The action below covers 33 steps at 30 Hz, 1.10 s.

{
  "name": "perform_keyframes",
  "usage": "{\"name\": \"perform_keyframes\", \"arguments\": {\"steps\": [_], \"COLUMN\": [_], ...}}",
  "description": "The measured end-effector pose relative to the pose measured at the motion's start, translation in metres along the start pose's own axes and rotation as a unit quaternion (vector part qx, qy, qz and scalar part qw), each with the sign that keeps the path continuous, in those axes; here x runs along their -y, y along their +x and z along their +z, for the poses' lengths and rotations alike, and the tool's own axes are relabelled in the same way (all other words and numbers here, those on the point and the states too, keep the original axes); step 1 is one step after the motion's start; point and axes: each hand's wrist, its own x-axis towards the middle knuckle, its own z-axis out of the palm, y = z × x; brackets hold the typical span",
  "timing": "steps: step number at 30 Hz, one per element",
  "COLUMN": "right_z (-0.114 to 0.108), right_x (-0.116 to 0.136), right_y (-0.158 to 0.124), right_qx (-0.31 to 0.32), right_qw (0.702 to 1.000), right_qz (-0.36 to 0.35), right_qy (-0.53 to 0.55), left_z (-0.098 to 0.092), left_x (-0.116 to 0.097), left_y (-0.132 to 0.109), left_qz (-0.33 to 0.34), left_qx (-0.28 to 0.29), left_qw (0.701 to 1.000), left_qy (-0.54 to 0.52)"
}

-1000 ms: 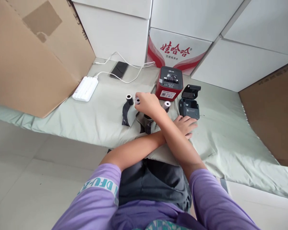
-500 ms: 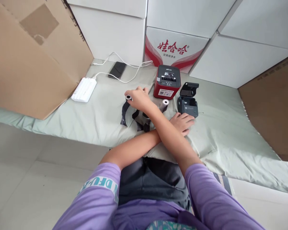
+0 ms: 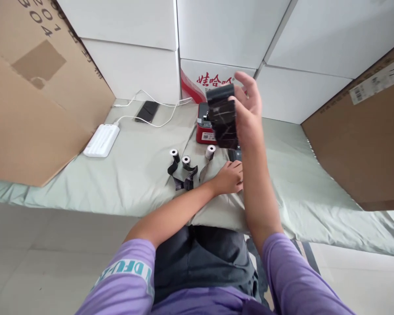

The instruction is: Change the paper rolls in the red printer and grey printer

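Note:
My right hand is raised in front of me, closed on a crinkled black strip that hangs down from its fingers. My left hand rests on the pale green sheet, fingers loosely flat, next to a black printer that my right forearm mostly hides. Three small rolls stand on the sheet to its left: one, a second and a third, with black strips trailing from them. A red printer sits behind, partly covered by the strip.
A white power bank and a dark phone lie at the back left, joined by a white cable. Brown cardboard leans at the left and another sheet at the right. White boxes line the back.
My right hand left the rolls and rose up to the right with a black strip in it. My arms are no longer crossed. The view tilted upward.

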Motion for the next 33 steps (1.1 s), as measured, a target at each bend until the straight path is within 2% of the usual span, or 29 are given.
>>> {"name": "perform_keyframes", "arguments": {"steps": [3,5,8,10,15,19,24,33], "right_z": [-0.040,-0.061,-0.082,-0.088,-0.083,-0.074,-0.069,-0.069], "right_x": [-0.022,-0.036,-0.053,-0.065,-0.094,-0.103,-0.098,-0.100], "right_y": [-0.002,-0.004,-0.007,-0.008,-0.007,-0.007,-0.007,-0.008], "right_qx": [-0.023,-0.021,0.014,0.060,0.195,0.260,0.284,0.289], "right_qw": [0.999,1.000,0.994,0.982,0.938,0.900,0.874,0.867], "right_qz": [-0.025,-0.017,0.016,0.033,0.078,0.108,0.129,0.170], "right_qy": [0.026,-0.004,-0.108,-0.175,-0.276,-0.334,-0.372,-0.368], "left_z": [-0.001,-0.002,-0.005,-0.006,-0.005,-0.004,-0.005,-0.008], "left_x": [-0.001,-0.001,-0.002,-0.002,-0.001,0.000,0.002,0.002], "left_y": [-0.001,-0.002,-0.002,-0.002,-0.002,-0.003,-0.004,-0.004], "left_qz": [0.004,0.002,-0.002,-0.008,-0.023,-0.003,0.003,0.002], "left_qx": [-0.015,-0.009,-0.004,-0.002,0.015,0.002,-0.002,0.008], "left_qw": [1.000,1.000,0.999,0.999,0.998,0.999,0.999,0.999], "left_qy": [-0.017,-0.028,-0.040,-0.048,-0.053,-0.039,-0.036,-0.042]}}
